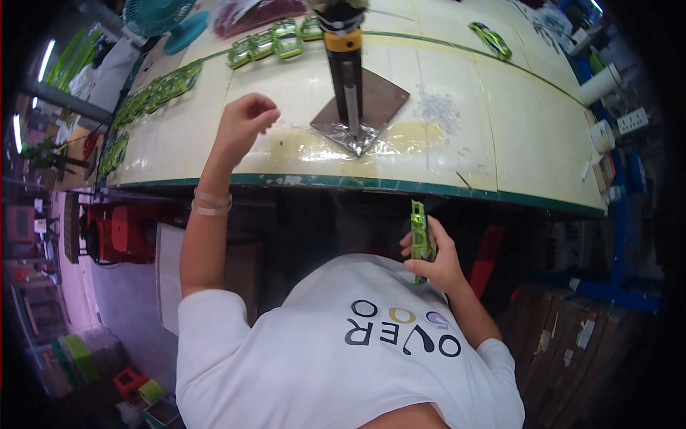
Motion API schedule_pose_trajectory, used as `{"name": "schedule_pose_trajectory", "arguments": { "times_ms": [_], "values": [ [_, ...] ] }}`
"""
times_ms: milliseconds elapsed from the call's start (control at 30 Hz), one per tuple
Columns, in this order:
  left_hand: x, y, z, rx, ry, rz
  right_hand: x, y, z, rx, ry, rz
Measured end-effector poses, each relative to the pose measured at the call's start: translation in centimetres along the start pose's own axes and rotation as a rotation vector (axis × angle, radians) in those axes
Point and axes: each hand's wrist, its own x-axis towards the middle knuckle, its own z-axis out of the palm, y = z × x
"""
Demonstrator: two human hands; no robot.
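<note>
My left hand [246,123] hangs over the near left part of the pale table [457,93], its fingers curled in loosely with nothing showing between them. At the right, just in front of the table edge, my right hand [444,259] grips a shiny green toy car body [419,239], held upright on end between thumb and fingers. On the table, between and beyond my hands, a dark post [343,79] with a yellow band and a metal rod rises from a square metal base plate [386,96].
More green car bodies [287,41] stand in a row at the back; others [157,93] line the left side. A single green car body [490,40] lies far right. A teal fan [161,18] stands back left, a power strip [632,121] at the right. Cardboard [564,336] stands lower right.
</note>
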Motion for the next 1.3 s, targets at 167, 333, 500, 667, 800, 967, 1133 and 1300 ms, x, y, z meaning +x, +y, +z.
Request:
{"name": "schedule_pose_trajectory", "arguments": {
  "times_ms": [167,333,500,667,800,967,1133,1300],
  "values": [
    [-8.8,2.4,3.3,-0.376,-0.081,-0.002,1.5,-4.1,0.9,-0.538,-0.007,-0.297],
    [-11.9,4.3,6.1,-0.627,-0.292,0.215,2.2,-5.6,2.1,-0.666,-0.009,-0.472],
    [-12.6,5.5,8.4,-0.429,-0.244,0.329,2.2,-5.8,2.6,-0.718,0.017,-0.568],
    [-12.4,5.3,9.4,-0.095,-0.080,0.617,2.0,-5.8,2.8,-0.764,0.048,-0.640],
    [-12.6,4.8,9.7,-0.102,-0.076,0.604,1.9,-5.6,2.7,-0.776,0.075,-0.690],
    [-12.8,4.6,9.8,-0.014,-0.035,0.650,2.0,-5.5,2.6,-0.771,0.065,-0.668],
    [-12.9,4.0,10.2,0.174,0.029,0.762,1.9,-5.4,2.3,-0.792,0.050,-0.623],
    [-13.5,3.5,10.9,0.491,0.016,0.875,1.6,-4.9,2.5,-0.667,0.040,-0.486]
  ]
}}
